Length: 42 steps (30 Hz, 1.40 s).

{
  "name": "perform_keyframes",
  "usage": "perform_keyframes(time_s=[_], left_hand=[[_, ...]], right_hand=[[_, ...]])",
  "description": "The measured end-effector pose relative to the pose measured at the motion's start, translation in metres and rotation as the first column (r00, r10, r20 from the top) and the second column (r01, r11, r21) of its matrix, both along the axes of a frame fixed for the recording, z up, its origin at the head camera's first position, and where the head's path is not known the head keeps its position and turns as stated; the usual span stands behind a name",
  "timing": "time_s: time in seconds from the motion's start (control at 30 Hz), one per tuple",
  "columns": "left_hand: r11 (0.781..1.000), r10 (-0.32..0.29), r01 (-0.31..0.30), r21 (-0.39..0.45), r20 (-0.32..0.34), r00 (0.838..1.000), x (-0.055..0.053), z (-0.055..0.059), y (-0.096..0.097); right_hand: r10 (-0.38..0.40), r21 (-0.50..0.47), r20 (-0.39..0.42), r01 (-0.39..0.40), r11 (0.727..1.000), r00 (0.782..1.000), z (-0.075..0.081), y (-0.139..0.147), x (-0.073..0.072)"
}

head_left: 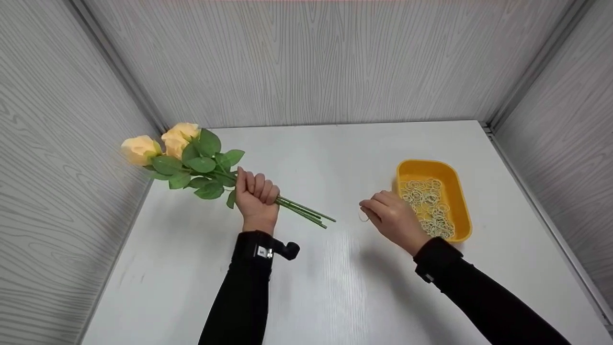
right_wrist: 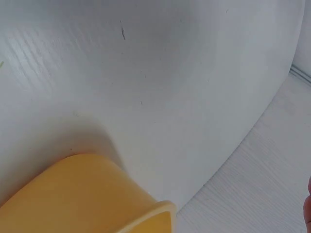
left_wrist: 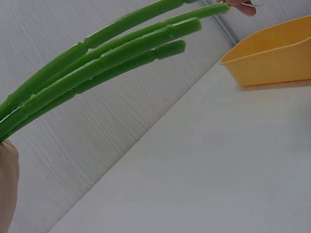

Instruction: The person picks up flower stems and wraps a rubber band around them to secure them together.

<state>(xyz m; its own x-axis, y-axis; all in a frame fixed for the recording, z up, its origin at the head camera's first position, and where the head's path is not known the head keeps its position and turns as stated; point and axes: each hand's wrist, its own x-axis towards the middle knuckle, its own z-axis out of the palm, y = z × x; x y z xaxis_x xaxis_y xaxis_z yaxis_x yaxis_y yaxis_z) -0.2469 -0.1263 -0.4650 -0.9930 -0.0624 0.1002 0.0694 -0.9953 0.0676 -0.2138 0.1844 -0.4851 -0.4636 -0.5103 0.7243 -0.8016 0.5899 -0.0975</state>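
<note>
My left hand (head_left: 256, 199) grips a small bunch of peach-yellow roses (head_left: 140, 150) by their green stems, with the fingers curled round them. The blooms and leaves (head_left: 202, 164) point up and left, while the cut stem ends (left_wrist: 121, 51) stick out to the right of the fist. To the right of these ends, my right hand (head_left: 395, 218) pinches a thin pale rubber band (head_left: 364, 221) between thumb and fingertips. Band and stems are apart. In the right wrist view only a sliver of the fingers shows at the right edge.
Just beyond the right hand, a yellow plastic bin (head_left: 460, 206) holds many pale rubber bands (head_left: 437, 225). It stands on a white table (head_left: 306, 306). Grey wood-grain panels (head_left: 311, 62) enclose the table at the back and both sides.
</note>
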Motion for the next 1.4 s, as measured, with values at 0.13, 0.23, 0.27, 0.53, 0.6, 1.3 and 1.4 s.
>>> perform_keyframes(time_s=[0.13,0.23,0.27,0.53,0.6,1.3,1.4], left_hand=[[1.000,0.002,-0.002,-0.010,0.006,1.000,0.000,0.000,0.005],[1.000,0.000,0.000,-0.012,0.009,1.000,0.000,0.001,0.007],[1.000,-0.001,0.002,-0.012,0.009,1.000,0.000,0.001,0.008],[1.000,-0.020,0.020,-0.009,-0.008,1.000,0.000,0.001,0.014],[1.000,-0.029,0.029,-0.003,-0.007,1.000,0.000,0.001,0.015],[0.996,-0.066,0.067,-0.051,0.013,0.998,0.002,-0.002,0.026],[0.994,-0.067,0.068,-0.086,0.007,0.998,0.003,-0.002,0.029]], right_hand=[[0.017,-0.002,0.005,-0.017,1.000,1.000,0.001,-0.005,0.004],[0.035,-0.011,0.008,-0.035,0.999,0.999,0.002,-0.010,0.005],[0.040,-0.016,0.006,-0.040,0.999,0.999,0.003,-0.012,0.006],[0.091,-0.072,0.015,-0.089,0.993,0.996,0.002,-0.024,0.009],[0.099,-0.086,0.035,-0.096,0.992,0.994,0.002,-0.026,0.009],[0.120,-0.116,0.052,-0.113,0.987,0.991,0.000,-0.040,0.007],[0.126,-0.125,0.047,-0.119,0.985,0.991,0.001,-0.043,0.006]])
